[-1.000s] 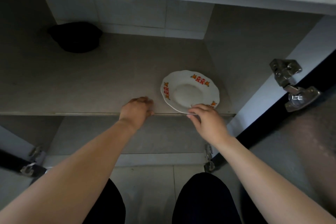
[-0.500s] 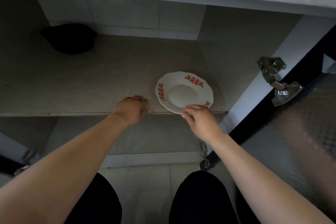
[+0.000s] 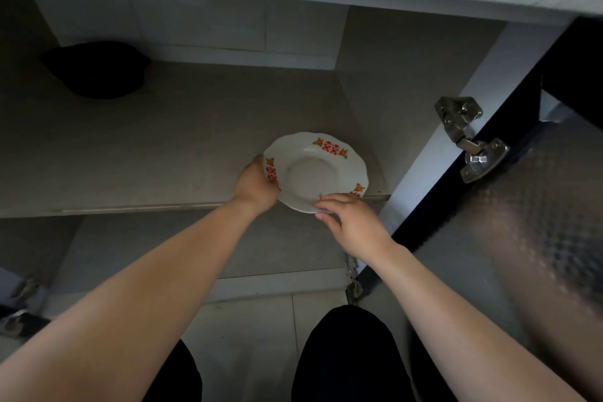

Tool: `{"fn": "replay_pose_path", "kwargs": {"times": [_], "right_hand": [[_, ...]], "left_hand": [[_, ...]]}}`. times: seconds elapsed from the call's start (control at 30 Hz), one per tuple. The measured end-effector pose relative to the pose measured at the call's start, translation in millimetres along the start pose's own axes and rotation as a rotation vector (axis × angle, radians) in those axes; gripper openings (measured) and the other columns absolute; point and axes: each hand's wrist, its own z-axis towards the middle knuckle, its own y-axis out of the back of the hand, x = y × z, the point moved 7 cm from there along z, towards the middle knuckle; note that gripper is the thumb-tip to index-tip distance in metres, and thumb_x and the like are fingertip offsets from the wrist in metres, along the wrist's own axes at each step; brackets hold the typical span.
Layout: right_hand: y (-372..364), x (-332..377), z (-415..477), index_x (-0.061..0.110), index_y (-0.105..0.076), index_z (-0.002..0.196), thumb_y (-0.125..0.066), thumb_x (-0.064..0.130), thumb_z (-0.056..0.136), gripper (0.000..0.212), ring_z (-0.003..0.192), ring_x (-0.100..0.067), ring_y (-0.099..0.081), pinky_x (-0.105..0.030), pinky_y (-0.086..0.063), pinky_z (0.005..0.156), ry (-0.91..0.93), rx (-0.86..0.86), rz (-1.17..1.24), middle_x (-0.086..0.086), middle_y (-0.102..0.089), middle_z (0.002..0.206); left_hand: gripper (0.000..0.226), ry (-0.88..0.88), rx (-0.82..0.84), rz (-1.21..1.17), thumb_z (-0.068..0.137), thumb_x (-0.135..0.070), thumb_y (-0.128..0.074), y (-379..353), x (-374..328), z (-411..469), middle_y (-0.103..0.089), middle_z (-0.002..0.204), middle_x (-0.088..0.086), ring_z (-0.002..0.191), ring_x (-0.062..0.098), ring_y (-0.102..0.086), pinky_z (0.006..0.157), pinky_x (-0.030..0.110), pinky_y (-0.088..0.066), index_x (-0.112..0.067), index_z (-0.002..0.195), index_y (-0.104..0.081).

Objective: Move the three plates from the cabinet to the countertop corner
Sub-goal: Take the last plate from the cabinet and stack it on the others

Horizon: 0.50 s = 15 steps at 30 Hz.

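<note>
Both hands gripped the plate [image 3: 316, 173] at the cabinet shelf [image 3: 163, 153] edge: left hand [image 3: 256, 188], moved off the shelf lip moments earlier, clasped its left rim; right hand [image 3: 350, 222] pinched the near rim, readying the lift.

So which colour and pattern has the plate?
White plate with red and orange motifs on its rim; head view.

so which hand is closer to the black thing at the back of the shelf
The left. The left hand grips the left rim of the plate, on the side toward the dark object at the back left of the shelf. The right hand holds the plate's near-right rim, farther away.
</note>
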Motion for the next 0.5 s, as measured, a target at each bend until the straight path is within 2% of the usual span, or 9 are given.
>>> {"fn": "replay_pose_path", "kwargs": {"times": [0.1, 0.2, 0.27, 0.33, 0.4, 0.5], "right_hand": [[-1.0, -1.0, -1.0, 0.014, -0.064, 0.116, -0.053, 0.026, 0.093, 0.028, 0.115, -0.018, -0.053, -0.023, -0.036, 0.093, -0.003, 0.000, 0.043, -0.002, -0.062, 0.124], [2.1, -6.1, -1.1, 0.018, -0.061, 0.118, -0.050, 0.032, 0.093, 0.031, 0.115, -0.013, -0.053, -0.022, -0.040, 0.093, -0.028, -0.003, 0.084, 0.002, -0.060, 0.124], [11.7, -13.5, 0.6, 0.020, -0.056, 0.122, -0.049, 0.036, 0.093, 0.034, 0.115, -0.011, -0.051, -0.021, -0.040, 0.091, -0.081, -0.062, 0.098, 0.003, -0.057, 0.127], [25.4, -23.9, 3.6, 0.019, -0.053, 0.125, -0.050, 0.035, 0.093, 0.037, 0.113, -0.013, -0.052, -0.022, -0.042, 0.089, -0.159, -0.170, 0.158, 0.002, -0.053, 0.130], [34.4, -34.7, 8.1, 0.018, -0.050, 0.129, -0.053, 0.033, 0.091, 0.041, 0.108, -0.016, -0.054, -0.028, -0.049, 0.088, -0.271, -0.243, 0.231, -0.003, -0.050, 0.131], [30.5, -51.7, 16.1, 0.015, -0.047, 0.129, -0.060, 0.033, 0.087, 0.047, 0.112, -0.025, -0.054, -0.028, -0.047, 0.079, -0.468, -0.204, 0.264, -0.006, -0.050, 0.127]], "left_hand": [[0.033, 0.027, -0.018, -0.036, 0.082, -0.015, -0.061, 0.0, -4.1, -1.7, -0.063, 0.117, 0.018, 0.111, 0.034, -0.058, 0.086, 0.032, -0.044, -0.006, 0.113, -0.058], [0.031, 0.082, 0.008, -0.110, 0.078, -0.015, -0.063, 0.4, 3.4, -1.1, -0.066, 0.111, 0.015, 0.105, 0.031, -0.061, 0.090, 0.035, -0.049, -0.008, 0.108, -0.060], [0.034, 0.131, 0.035, -0.209, 0.069, -0.019, -0.066, -1.0, 12.6, 0.2, -0.068, 0.107, 0.013, 0.100, 0.032, -0.064, 0.088, 0.044, -0.053, -0.014, 0.102, -0.062], [0.035, 0.157, 0.033, -0.275, 0.061, -0.020, -0.067, -0.7, 21.9, 1.0, -0.068, 0.104, 0.012, 0.097, 0.033, -0.065, 0.082, 0.051, -0.055, -0.019, 0.096, -0.061], [0.033, 0.144, 0.022, -0.271, 0.067, -0.015, -0.068, 4.7, 20.9, -5.2, -0.067, 0.102, 0.010, 0.096, 0.033, -0.064, 0.081, 0.051, -0.055, -0.017, 0.099, -0.062], [0.033, 0.136, 0.011, -0.276, 0.076, -0.007, -0.066, 13.4, 18.4, -16.2, -0.062, 0.098, 0.004, 0.098, 0.030, -0.063, 0.084, 0.048, -0.055, -0.013, 0.108, -0.061]]}}
